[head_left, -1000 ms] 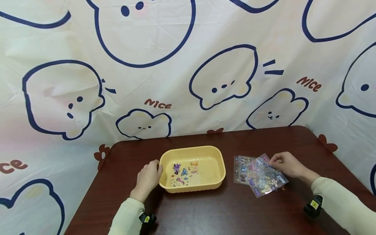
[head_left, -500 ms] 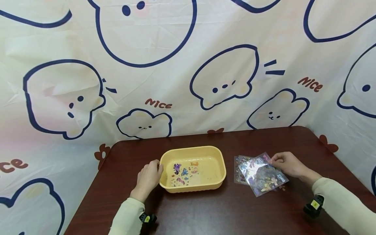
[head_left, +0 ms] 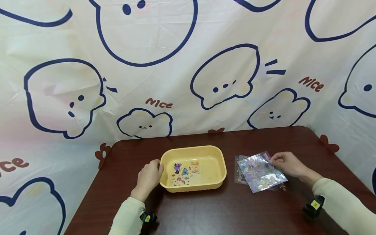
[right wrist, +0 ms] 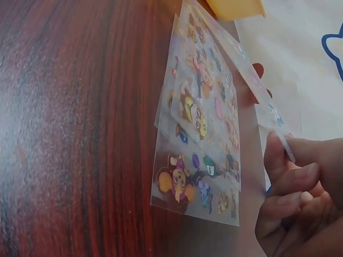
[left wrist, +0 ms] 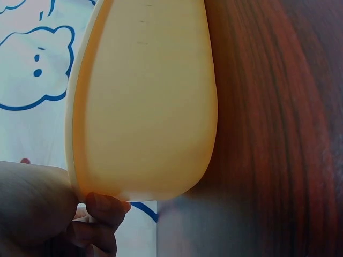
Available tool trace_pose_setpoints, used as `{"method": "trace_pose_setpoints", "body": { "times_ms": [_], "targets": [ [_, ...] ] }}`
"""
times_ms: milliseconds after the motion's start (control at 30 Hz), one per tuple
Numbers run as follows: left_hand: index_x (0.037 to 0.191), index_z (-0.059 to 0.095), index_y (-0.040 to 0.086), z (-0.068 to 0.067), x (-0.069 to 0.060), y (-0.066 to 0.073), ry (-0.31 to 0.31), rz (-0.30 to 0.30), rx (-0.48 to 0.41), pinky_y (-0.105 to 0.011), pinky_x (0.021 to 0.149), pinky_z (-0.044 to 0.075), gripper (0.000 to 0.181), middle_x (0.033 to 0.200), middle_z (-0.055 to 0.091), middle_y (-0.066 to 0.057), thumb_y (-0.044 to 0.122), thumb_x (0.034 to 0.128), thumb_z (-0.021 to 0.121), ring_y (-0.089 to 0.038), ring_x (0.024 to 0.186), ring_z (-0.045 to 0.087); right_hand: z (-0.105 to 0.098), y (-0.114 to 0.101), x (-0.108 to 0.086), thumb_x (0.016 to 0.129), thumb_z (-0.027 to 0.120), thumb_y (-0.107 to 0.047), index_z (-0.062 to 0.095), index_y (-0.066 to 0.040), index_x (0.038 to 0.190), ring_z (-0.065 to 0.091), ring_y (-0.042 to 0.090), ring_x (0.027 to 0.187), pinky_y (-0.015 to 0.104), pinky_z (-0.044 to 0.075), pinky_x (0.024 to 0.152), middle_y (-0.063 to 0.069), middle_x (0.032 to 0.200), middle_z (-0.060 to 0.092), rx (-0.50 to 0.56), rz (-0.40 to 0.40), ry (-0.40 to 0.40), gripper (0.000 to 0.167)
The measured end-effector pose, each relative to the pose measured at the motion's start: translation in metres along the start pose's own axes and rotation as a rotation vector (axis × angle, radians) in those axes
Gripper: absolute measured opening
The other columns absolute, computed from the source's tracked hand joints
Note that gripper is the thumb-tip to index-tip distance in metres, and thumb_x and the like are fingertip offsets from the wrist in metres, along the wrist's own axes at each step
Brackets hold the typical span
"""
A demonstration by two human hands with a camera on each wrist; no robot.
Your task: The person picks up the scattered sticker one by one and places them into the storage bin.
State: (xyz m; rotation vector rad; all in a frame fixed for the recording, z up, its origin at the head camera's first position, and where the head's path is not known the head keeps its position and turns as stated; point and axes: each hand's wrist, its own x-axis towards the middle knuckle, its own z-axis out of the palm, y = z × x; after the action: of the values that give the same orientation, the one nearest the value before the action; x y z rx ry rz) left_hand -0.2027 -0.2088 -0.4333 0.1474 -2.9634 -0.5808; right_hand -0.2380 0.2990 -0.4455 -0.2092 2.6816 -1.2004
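Note:
A yellow tray [head_left: 211, 186] stands on the table, with colourful stickers [head_left: 185, 171] at its left inside. The left hand [head_left: 148, 179] grips the tray's left rim; in the left wrist view the thumb and fingers of that hand [left wrist: 102, 217] pinch the rim at a corner of the tray [left wrist: 144, 118]. Right of the tray, the right hand [head_left: 289, 164] pinches the corner of a shiny clear sticker sheet [head_left: 261, 173]. From the right wrist side, the hand [right wrist: 300, 193] holds this sheet [right wrist: 252, 75] tilted above other printed sheets [right wrist: 198, 176] lying on the table.
The dark red-brown table [head_left: 217, 212] reaches back to a pale cloth [head_left: 176, 81] with blue-outlined cartoon figures, which also hangs at both sides. A dark wristband device [head_left: 313, 206] is on the right wrist and another [head_left: 148, 217] on the left.
The held sheet has tilted up, its lower corner raised and shifted slightly left, and it now reflects more light. Both hands stay almost where they were, and the tray has not moved.

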Motion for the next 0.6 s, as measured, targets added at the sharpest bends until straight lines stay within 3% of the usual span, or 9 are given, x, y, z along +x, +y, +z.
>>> {"method": "trace_pose_setpoints", "body": {
  "times_ms": [133,333,600],
  "targets": [
    [0.115,0.068,-0.001,0.000,0.000,0.001,-0.001,-0.007,0.002,-0.043,0.061,0.051,0.030,0.095,0.073,-0.018,0.023,0.1012,0.057,-0.024,0.069,0.065,-0.002,-0.003,0.001,0.102,0.059,-0.020,0.066,0.005,0.107,0.053,0.007,0.062,0.026,0.045,0.056,0.000,0.071,0.063,0.016,0.000,0.012,0.027],
    [0.112,0.069,0.000,-0.001,-0.001,-0.001,-0.001,0.003,0.002,-0.046,0.061,0.051,0.028,0.094,0.073,-0.018,0.023,0.1011,0.057,-0.027,0.070,0.066,-0.005,-0.010,0.001,0.104,0.057,-0.025,0.064,0.004,0.109,0.041,0.006,0.055,0.026,0.039,0.051,-0.006,0.062,0.046,0.031,0.020,0.036,0.030],
    [0.111,0.069,0.000,-0.001,-0.001,0.000,0.000,0.006,0.000,-0.046,0.060,0.051,0.027,0.093,0.073,-0.017,0.023,0.1012,0.057,-0.027,0.070,0.066,-0.009,-0.016,0.002,0.105,0.055,-0.027,0.062,0.005,0.114,0.036,0.006,0.048,0.027,0.037,0.047,-0.010,0.056,0.041,0.085,0.040,0.044,0.035]
  ]
}}
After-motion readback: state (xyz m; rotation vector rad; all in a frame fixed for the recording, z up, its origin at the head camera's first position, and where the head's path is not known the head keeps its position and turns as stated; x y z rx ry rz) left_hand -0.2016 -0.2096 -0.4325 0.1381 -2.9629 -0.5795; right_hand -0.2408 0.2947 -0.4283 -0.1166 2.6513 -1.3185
